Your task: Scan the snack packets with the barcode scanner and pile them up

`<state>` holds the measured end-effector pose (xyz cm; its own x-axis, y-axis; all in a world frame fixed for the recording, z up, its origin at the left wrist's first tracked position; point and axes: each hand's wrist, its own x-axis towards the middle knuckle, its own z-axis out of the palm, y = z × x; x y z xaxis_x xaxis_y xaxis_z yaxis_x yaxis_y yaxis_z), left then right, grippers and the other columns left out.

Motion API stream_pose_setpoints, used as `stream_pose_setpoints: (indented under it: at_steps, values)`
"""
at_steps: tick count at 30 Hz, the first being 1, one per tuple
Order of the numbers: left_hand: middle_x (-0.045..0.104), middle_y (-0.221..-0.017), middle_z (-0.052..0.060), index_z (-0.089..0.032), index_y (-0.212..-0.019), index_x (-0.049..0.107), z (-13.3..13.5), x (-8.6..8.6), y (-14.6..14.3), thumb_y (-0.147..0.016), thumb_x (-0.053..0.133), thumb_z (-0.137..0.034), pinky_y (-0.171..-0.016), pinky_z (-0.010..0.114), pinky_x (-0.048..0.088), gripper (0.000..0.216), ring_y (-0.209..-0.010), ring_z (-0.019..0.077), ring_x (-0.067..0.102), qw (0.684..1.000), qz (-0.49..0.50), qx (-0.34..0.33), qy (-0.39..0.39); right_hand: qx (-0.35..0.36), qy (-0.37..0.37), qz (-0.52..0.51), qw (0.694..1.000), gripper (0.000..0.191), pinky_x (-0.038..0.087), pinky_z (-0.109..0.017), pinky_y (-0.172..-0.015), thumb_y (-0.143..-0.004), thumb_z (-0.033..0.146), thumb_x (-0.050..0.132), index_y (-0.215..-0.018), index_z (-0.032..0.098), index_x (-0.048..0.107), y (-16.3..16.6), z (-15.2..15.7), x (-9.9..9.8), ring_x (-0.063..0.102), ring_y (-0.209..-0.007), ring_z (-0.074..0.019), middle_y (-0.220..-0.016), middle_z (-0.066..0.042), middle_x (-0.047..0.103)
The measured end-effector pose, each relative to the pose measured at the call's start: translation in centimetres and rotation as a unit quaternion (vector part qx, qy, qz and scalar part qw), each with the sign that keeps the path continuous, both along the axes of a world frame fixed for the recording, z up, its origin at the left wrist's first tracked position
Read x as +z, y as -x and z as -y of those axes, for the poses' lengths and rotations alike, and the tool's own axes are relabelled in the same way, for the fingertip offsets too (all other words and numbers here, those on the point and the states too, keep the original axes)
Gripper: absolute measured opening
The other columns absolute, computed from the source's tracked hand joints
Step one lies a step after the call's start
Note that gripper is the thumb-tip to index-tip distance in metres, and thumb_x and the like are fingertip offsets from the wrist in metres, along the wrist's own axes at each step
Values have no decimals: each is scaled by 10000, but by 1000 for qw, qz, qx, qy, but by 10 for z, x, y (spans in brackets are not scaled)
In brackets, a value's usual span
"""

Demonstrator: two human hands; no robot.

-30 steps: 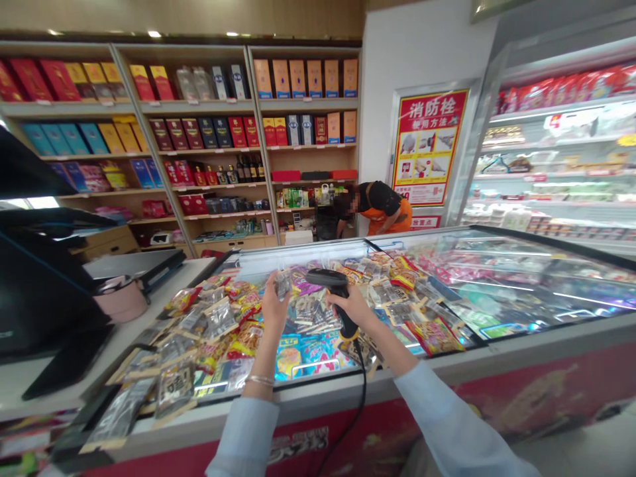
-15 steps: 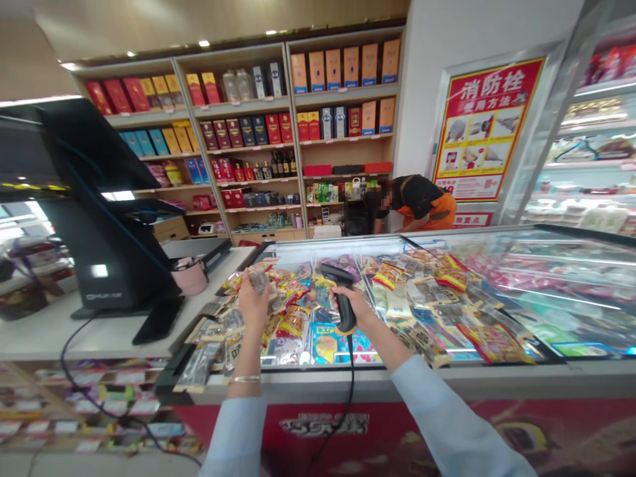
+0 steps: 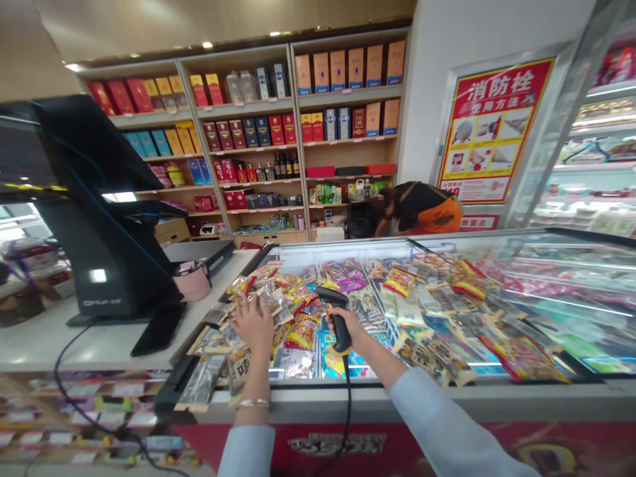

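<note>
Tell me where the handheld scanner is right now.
In the head view, the handheld scanner is a little below centre, held in the right hand over the glass-topped case, just right of a red-and-yellow snack packet.

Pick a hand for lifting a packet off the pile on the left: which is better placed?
Probably the left hand: it's spread open over those snack packets, while the right hand is wrapped around the black scanner.
</note>
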<state>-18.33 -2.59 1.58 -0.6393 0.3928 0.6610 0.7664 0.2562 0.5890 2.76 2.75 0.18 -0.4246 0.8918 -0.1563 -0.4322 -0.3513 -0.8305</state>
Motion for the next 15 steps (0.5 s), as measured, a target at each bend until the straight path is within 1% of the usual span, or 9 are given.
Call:
stream_pose_setpoints:
  at_steps: [3,7,13,15]
  values:
    - [507,-1386,112,-201,-1189,627,4,2,0,-917,348,-329,-1098,597,182,411,-1325,314,385,999,13,-8,-30,-5,-1,0,1000,114,403,-201,-396,-669,229,639,-603,145,598,0,-1,-2,496,-413,-88,-541,-10,586]
    - [534,-1362,100,-216,-1189,628,5,3,-1,-909,361,-341,-1087,566,221,407,-1305,303,412,999,21,-15,-39,2,1,2,1000,111,414,-205,-407,-662,236,646,-607,151,600,0,-2,-2,499,-422,-92,-537,-6,585]
    - [582,-1296,126,-193,-1187,622,7,6,-2,-913,353,-356,-1076,504,264,417,-1256,280,467,999,28,-13,-38,6,4,2,1000,128,411,-200,-409,-656,249,643,-594,148,593,0,-2,-2,505,-426,-90,-536,-6,584]
    - [597,-1272,139,-175,-1194,617,7,7,-2,-915,352,-363,-1073,504,266,428,-1231,282,490,999,27,-10,-29,8,3,0,1000,134,412,-199,-414,-652,250,645,-587,144,594,-1,-2,-3,507,-429,-89,-535,-8,583]
